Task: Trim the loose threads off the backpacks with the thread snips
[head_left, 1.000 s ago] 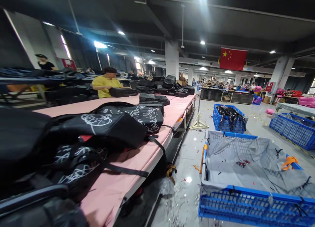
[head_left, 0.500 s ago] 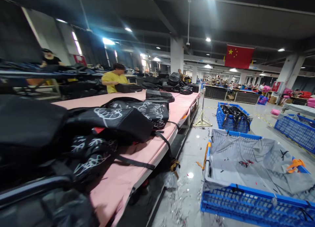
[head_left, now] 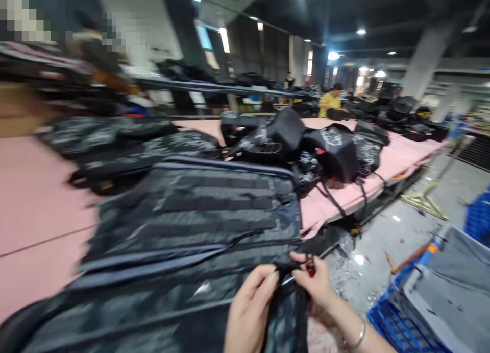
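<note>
A dark camouflage-patterned backpack point(head_left: 214, 210) lies opened out in front of me, with rows of black webbing and blue-grey zip edging. At its right edge, my left hand point(head_left: 250, 304) pinches a black piece of the bag between thumb and fingers. Just to the right, my right hand point(head_left: 317, 286) is closed at the same edge, around a small red-and-black item point(head_left: 311, 266) too blurred to name. The fingertips of both hands are close together. A bracelet shows on my right wrist.
Black backpacks with white scribble print point(head_left: 333, 148) lie beyond on the pink table point(head_left: 42, 199). At the right stand a lined blue crate point(head_left: 398, 312) and a metal stand point(head_left: 424, 199) on the floor. A person in yellow point(head_left: 329, 101) is farther off; another person stands blurred at the left.
My view has swung left and down. Both my hands, out of sight before, now show at the camouflage backpack's edge. The crate and printed backpacks sit farther right in view.
</note>
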`<state>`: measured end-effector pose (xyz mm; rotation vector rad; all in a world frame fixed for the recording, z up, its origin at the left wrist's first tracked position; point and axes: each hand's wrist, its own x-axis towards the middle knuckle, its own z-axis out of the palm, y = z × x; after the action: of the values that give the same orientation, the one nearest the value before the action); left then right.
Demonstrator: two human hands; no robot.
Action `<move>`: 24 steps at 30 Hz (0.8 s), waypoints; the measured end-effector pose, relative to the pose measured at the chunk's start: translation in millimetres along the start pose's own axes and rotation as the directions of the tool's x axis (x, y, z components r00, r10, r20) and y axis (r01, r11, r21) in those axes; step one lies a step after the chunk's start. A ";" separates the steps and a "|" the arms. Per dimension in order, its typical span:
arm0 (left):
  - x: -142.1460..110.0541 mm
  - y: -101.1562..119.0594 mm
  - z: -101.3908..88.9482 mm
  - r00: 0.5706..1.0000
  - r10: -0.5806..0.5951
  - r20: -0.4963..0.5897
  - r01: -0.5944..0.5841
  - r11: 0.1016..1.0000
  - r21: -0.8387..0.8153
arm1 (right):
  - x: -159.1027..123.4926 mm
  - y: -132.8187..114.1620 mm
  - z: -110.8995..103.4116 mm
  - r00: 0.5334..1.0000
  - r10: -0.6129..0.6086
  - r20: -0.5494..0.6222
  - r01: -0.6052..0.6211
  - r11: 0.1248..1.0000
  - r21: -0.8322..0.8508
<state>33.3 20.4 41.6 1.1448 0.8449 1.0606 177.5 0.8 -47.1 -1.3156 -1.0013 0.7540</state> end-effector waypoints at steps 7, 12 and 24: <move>-8.6 10.5 -9.9 0.989 0.057 -0.137 -0.055 0.998 0.020 | -6.5 6.5 -9.8 0.998 0.059 0.027 -0.063 0.988 0.144; -16.6 16.1 -47.3 0.950 0.272 -0.154 -0.191 0.894 0.405 | -12.4 8.8 -14.4 0.991 0.131 0.017 -0.132 0.972 0.195; 65.5 66.4 -83.9 0.861 0.476 0.177 -0.289 0.173 0.941 | -34.2 28.9 -13.6 1.000 0.010 0.019 -0.013 0.989 0.149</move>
<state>-39.5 111.9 87.1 2.4859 1.4702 1.0195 178.6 -31.8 -80.7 -1.1877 -0.9341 0.8352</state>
